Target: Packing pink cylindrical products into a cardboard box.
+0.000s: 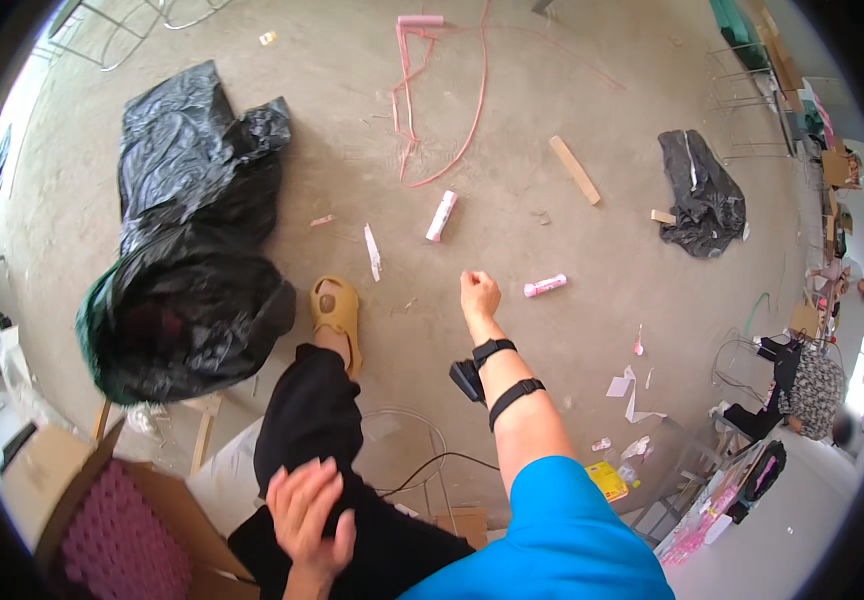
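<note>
My right hand (480, 296) is stretched out over the floor with its fingers curled closed; whatever may be in them is hidden. Nearest to it are two small pink-and-white cylinders, one cylinder (546, 286) to its right and another cylinder (441, 216) farther off. Black straps hold a dark device (467, 381) on my right forearm. Close to my body, above my black trouser leg, my left hand (307, 512) is open with fingers apart and nothing in it. A cardboard box (20, 470) full of pink pieces (122, 530) stands left of that hand.
A large black plastic bag (197, 190) lies left, joining an open-mouthed one (182, 310). Tangled pink string (475, 120), a wooden strip (575, 171), a crumpled black bag (700, 195) and paper scraps (635, 400) litter the concrete. Another person (812, 390) is at far right.
</note>
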A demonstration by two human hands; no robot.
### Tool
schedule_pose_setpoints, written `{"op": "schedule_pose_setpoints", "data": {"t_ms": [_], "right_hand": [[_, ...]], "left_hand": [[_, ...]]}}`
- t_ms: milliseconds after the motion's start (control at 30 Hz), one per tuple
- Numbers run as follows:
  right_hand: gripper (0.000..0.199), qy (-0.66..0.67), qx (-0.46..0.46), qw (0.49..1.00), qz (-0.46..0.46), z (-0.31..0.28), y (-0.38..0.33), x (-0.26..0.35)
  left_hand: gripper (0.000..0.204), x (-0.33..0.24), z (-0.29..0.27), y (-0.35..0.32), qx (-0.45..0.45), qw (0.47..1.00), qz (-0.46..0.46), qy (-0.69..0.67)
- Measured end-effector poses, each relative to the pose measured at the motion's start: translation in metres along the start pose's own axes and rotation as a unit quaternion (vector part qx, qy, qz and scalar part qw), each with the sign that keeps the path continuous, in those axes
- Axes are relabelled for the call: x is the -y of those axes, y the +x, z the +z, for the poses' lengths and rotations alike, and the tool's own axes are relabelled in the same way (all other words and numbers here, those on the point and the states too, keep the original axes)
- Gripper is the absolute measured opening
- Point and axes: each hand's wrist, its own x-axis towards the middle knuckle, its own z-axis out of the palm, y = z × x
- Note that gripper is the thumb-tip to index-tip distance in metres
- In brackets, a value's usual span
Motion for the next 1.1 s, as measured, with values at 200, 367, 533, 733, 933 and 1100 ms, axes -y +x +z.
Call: {"op": "schedule_pose_setpoints", "data": {"t_ms": [200, 367, 533, 733, 933, 1100], "right_hand": [[0.039, -0.048, 0.016, 0.992, 0.118, 0.095, 0.093, 0.035], [0.048, -0.078, -0.015, 0.978, 0.192, 0.116, 0.118, 0.073], [0.034, -0.006, -0.033, 0.989, 0.146, 0.115, 0.121, 0.024], [0.038, 0.135, -0.227, 0.918, 0.295, 0.029, 0.101, -0.051], [0.044, 0.019, -0.215, 0.899, 0.380, -0.032, 0.135, -0.188], [0.029, -0.021, -0.137, 0.921, 0.365, -0.008, 0.122, -0.160]], "left_hand": [[0.028, 0.002, -0.013, 0.023, 0.120, 0.993, 0.001, -0.020], [0.024, 0.011, -0.017, 0.040, 0.203, 0.973, 0.113, 0.018], [0.026, 0.013, -0.011, 0.056, 0.281, 0.945, 0.166, 0.030], [0.028, 0.012, -0.023, 0.033, 0.286, 0.947, 0.126, 0.066], [0.029, 0.023, -0.008, 0.053, 0.328, 0.917, 0.220, 0.052], [0.029, 0.006, -0.009, 0.036, 0.296, 0.943, 0.127, 0.086]]}}
